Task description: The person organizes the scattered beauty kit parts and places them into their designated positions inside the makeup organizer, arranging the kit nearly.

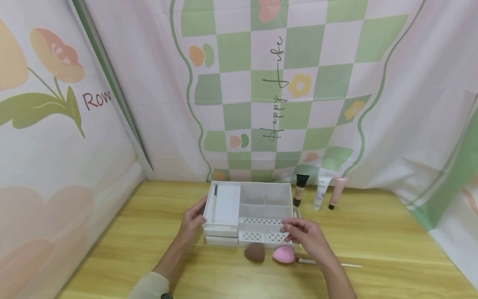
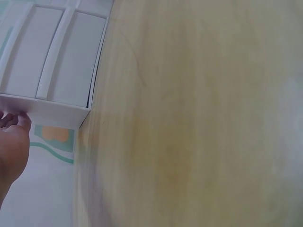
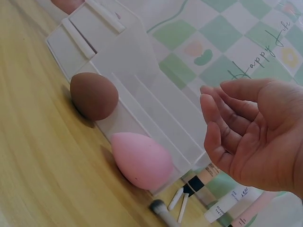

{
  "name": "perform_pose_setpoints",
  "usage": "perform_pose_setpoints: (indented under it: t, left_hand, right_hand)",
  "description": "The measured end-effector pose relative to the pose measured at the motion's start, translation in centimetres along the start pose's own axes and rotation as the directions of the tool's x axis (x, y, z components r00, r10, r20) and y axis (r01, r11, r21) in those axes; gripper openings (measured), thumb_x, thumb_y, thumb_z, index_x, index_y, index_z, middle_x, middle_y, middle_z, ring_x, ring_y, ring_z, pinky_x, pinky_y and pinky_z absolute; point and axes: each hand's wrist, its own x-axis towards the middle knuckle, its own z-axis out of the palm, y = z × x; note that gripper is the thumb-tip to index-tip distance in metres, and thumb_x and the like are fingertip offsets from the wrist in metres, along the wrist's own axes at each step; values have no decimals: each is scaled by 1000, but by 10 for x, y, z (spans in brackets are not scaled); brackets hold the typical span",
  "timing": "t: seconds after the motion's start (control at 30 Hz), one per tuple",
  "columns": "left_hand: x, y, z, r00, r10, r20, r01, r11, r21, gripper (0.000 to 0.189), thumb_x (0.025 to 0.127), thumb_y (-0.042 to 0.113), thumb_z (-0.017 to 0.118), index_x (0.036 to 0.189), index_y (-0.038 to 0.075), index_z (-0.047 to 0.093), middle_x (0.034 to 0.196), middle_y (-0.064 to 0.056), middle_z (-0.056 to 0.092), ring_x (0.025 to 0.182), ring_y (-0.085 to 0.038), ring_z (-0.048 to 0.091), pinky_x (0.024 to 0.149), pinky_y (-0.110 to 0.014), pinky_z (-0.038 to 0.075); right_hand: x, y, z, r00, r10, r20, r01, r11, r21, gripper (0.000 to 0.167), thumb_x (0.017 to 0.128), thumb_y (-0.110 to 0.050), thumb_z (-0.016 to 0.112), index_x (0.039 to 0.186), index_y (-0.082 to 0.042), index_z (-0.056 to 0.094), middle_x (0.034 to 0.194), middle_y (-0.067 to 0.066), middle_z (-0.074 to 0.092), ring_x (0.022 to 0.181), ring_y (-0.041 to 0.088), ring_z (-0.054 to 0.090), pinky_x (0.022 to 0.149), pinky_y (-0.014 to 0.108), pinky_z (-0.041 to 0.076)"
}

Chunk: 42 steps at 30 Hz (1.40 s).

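A white makeup organizer (image 1: 265,195) stands on the wooden table, with compartments at right and two small drawers (image 1: 222,241) at front left. A thin brush with a dark tip (image 1: 214,203) lies in its top left tray. My left hand (image 1: 192,220) rests its fingers against the organizer's left side wall, also seen in the left wrist view. Over the front right corner hovers my right hand (image 1: 308,236), fingers loosely bent and nothing between them. Below it sit a pink makeup sponge (image 3: 142,160) and a brown makeup sponge (image 3: 94,96), close to the organizer's front.
A makeup brush (image 1: 310,261) lies right of the pink sponge. Behind stand a black-capped foundation tube (image 1: 299,191), a white tube (image 1: 321,193) and a pink tube (image 1: 337,193). Thin pale sticks (image 3: 182,205) lie along the organizer's right side. Patterned curtains (image 1: 298,104) close off the back.
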Motion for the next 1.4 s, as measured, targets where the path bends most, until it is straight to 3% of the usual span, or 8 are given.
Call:
perform_pose_setpoints:
  t: [0.37, 0.57, 0.73, 0.9, 1.2, 1.4]
  left_hand:
    - [0, 0, 0, 1000, 16, 8, -17, 1000, 16, 74, 78, -9, 44, 151, -16, 29, 161, -34, 29, 150, -51, 26, 111, -13, 39]
    - [-1, 0, 0, 1000, -7, 2, 7, 999, 35, 73, 81, -6, 45, 153, -12, 30, 163, -30, 28, 152, -47, 24, 115, -20, 35]
    - [-2, 0, 1, 1000, -4, -3, 4, 999, 36, 73, 81, -6, 44, 152, -13, 30, 162, -30, 29, 152, -48, 26, 113, -14, 37]
    - [-2, 1, 2, 1000, -10, -13, 10, 1000, 10, 74, 79, -8, 44, 151, -15, 29, 161, -33, 29, 150, -49, 28, 109, -9, 39]
    - [-2, 1, 0, 1000, -4, -18, 4, 1000, -1, 74, 77, -9, 43, 151, -15, 31, 159, -33, 34, 145, -52, 36, 105, -12, 46]
    - [-1, 1, -1, 1000, -4, 1, 4, 1000, 17, 73, 79, -8, 44, 151, -12, 33, 161, -31, 33, 150, -50, 31, 112, -18, 43]
  right_hand:
    - [-1, 5, -10, 999, 8, -50, -10, 1000, -24, 40, 100, -14, 58, 133, 8, 58, 104, 4, 76, 79, 5, 68, 81, 22, 60]
    - [0, 5, -13, 999, 8, -50, -9, 1000, -16, 40, 100, -14, 58, 133, 9, 58, 100, -1, 76, 79, 5, 68, 80, 22, 60]
    - [0, 8, -18, 998, 15, -69, -16, 1000, -7, 40, 101, -13, 58, 134, 10, 57, 99, -4, 76, 79, 4, 68, 81, 22, 60]
    - [1, 13, -25, 994, 21, -112, -21, 1000, 1, 40, 101, -10, 57, 134, 12, 56, 101, -1, 77, 82, 1, 70, 83, 21, 61]
    - [4, 18, -31, 988, 24, -154, -29, 999, -31, 39, 100, -8, 57, 133, 15, 56, 106, 11, 78, 82, -2, 71, 83, 19, 61]
    - [9, 27, -34, 980, 19, -200, -35, 996, -80, 37, 99, -5, 58, 129, 17, 58, 107, 18, 77, 82, 2, 72, 81, 19, 62]
